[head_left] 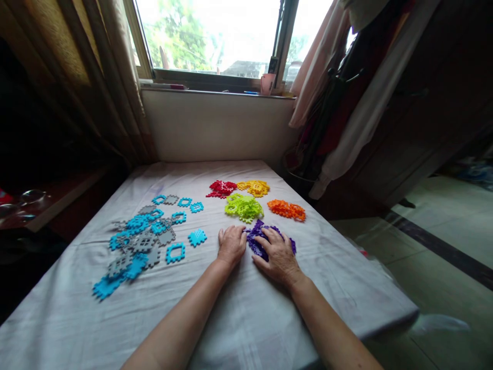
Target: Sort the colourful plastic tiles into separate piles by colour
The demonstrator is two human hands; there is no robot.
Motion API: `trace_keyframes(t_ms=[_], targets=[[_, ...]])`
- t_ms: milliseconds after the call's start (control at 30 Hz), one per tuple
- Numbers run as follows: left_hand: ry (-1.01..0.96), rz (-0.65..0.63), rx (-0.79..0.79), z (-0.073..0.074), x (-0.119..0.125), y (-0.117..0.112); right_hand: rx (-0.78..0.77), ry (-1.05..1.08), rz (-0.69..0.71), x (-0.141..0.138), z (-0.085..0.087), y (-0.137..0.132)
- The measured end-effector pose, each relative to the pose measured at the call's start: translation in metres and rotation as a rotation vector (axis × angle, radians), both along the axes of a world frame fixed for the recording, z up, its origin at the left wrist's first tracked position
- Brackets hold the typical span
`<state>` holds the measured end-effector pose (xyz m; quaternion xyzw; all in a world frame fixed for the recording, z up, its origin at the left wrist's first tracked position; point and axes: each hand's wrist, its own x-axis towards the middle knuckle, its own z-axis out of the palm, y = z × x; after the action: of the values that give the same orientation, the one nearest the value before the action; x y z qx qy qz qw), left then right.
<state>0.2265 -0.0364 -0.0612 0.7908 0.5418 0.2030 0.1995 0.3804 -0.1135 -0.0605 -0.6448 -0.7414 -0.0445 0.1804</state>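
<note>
My right hand (278, 256) lies over a pile of purple interlocking plastic tiles (259, 245), fingers spread and partly covering them. Just left of that pile, my left hand (231, 244) rests on the cloth with its fingers extended, the fingertips beside the pile's left edge. Beyond my hands are a lime-green pile of tiles (244, 206), a red pile (221, 188), a yellow pile (257, 187) and an orange pile (287, 209). Toward the left, blue tiles (138, 265) and grey tiles (144, 241) lie mixed together, some shaped as open frames.
A pale cloth (239, 308) covers the table, whose right edge drops to a tiled floor (412, 257). A window with a pink cup (267, 83) on its sill stands behind. A curtain (111, 77) hangs left, clothes (350, 139) right.
</note>
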Motion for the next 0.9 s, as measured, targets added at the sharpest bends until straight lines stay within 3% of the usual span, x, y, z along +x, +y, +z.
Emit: trace_keyframes(t_ms=[167,300,433,567,767,900], targets=[[-0.028,-0.096,-0.009,-0.003,0.011,-0.002,0.044,-0.005,-0.034,0.032,-0.005,0.003],[-0.059,-0.158,0.034,-0.004,-0.004,0.005,0.048,-0.008,-0.067,0.030,-0.002,0.006],[-0.061,-0.156,0.124,-0.001,-0.047,0.014,0.029,-0.037,0.006,0.002,0.006,0.012],[0.137,-0.102,0.281,0.001,-0.103,0.014,-0.053,-0.077,0.068,-0.015,0.011,0.020],[0.306,-0.097,0.365,0.003,-0.165,0.004,-0.044,-0.086,-0.093,-0.006,0.013,0.023],[0.310,-0.002,0.391,0.007,-0.204,0.005,-0.020,-0.009,-0.011,-0.028,0.015,0.031]])
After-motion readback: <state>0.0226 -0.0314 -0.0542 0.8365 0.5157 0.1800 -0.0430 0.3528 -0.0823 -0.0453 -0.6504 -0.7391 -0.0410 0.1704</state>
